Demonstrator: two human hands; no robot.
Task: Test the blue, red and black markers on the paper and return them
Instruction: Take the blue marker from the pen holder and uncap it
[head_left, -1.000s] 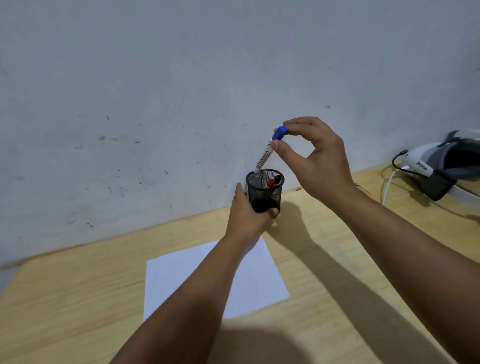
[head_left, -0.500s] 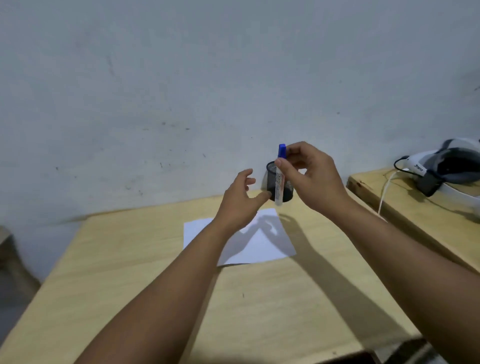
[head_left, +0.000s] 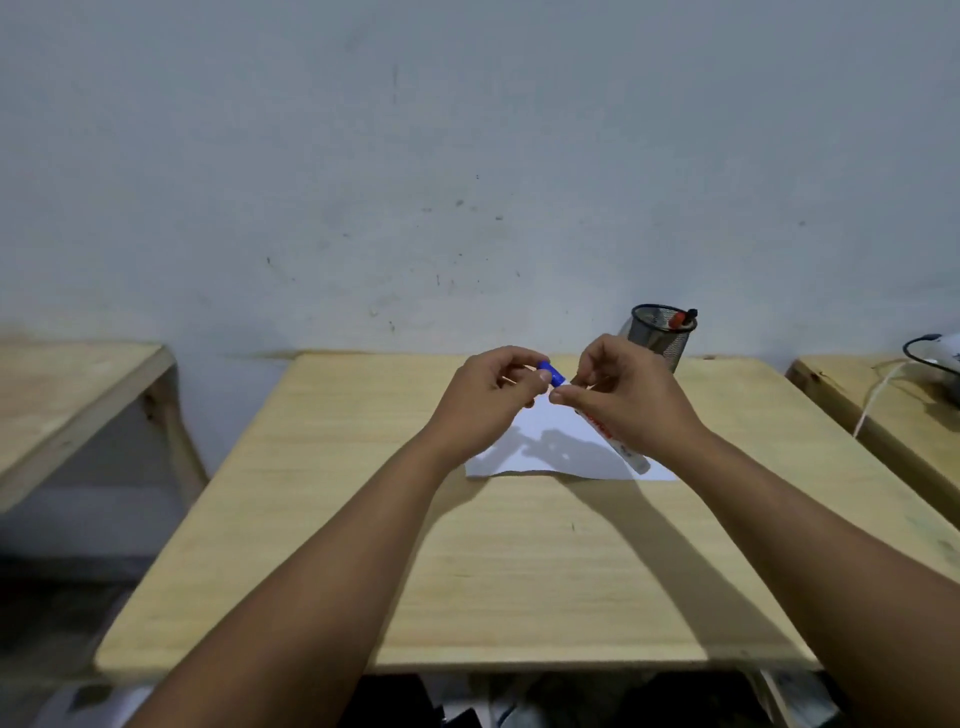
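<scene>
Blue cap (head_left: 551, 372) pinched by left hand (head_left: 488, 400), right hand (head_left: 626, 400) gripping the marker (head_left: 613, 436) above paper (head_left: 545, 447); mesh cup (head_left: 658, 336) sits near the worktop (head_left: 467, 571) far edge, bare wood nearer.

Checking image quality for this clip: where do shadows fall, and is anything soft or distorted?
Head view: hand shadows fall on the paper, arm shadows on the table; the blue marker print is too blurred to read; wide-angle bending splays the side desks' edges.
</scene>
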